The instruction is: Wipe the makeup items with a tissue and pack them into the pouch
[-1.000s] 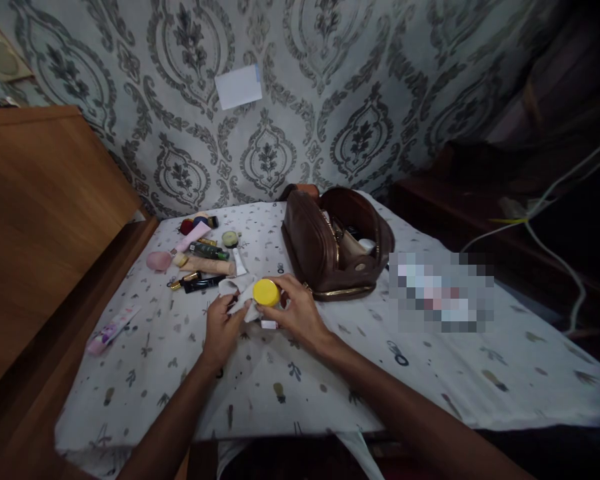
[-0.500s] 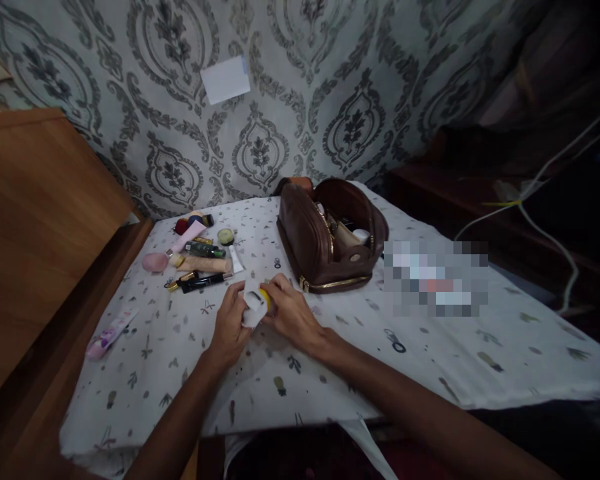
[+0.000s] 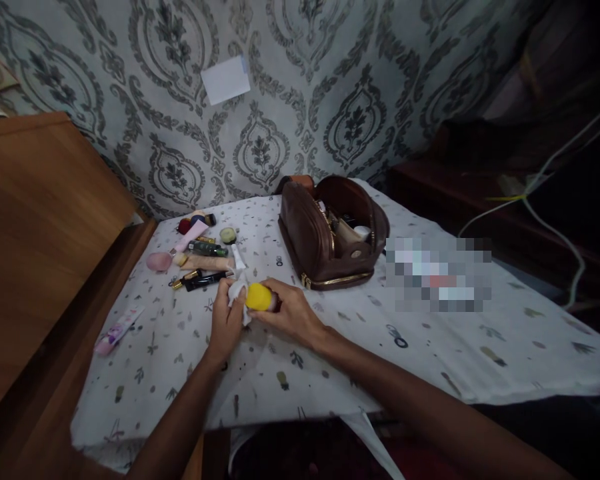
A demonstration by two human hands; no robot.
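Yellow-capped container (image 3: pixel 261 298), one, small: held between the hands over the near middle of the worktop (image 3: pixel 150 380), cap turned toward the left hand (image 3: pixel 226 325). Body largely hidden by fingers; label and contents cannot be told.

Grip, right hand (image 3: pixel 297 313): thumb and fingers closed about the body, cap left exposed.

Grip, left hand: fingers curled in and thumb pressed on a white cloth (image 3: pixel 237 291), crumpled, possibly tissue; its folds sit right beside the cap. Whether they touch it cannot be told.

Step in hand, as judged: wiping the container. Recommended handling: keep the right hold firm on the body and clear of the surface being cleaned; bunch the cloth under the left thumb so that a flat fold meets the cap; turn the container against it, following the rim and seam. Probable hazard: a loose fold trapped under the fingers, or a twist that starts the cap.

Adjacent stock: brown bag (image 3: pixel 305 233), open, beyond the right hand; beige tube (image 3: pixel 207 263) and black tube (image 3: pixel 207 280), lying beyond the left hand. Work well clear of these.
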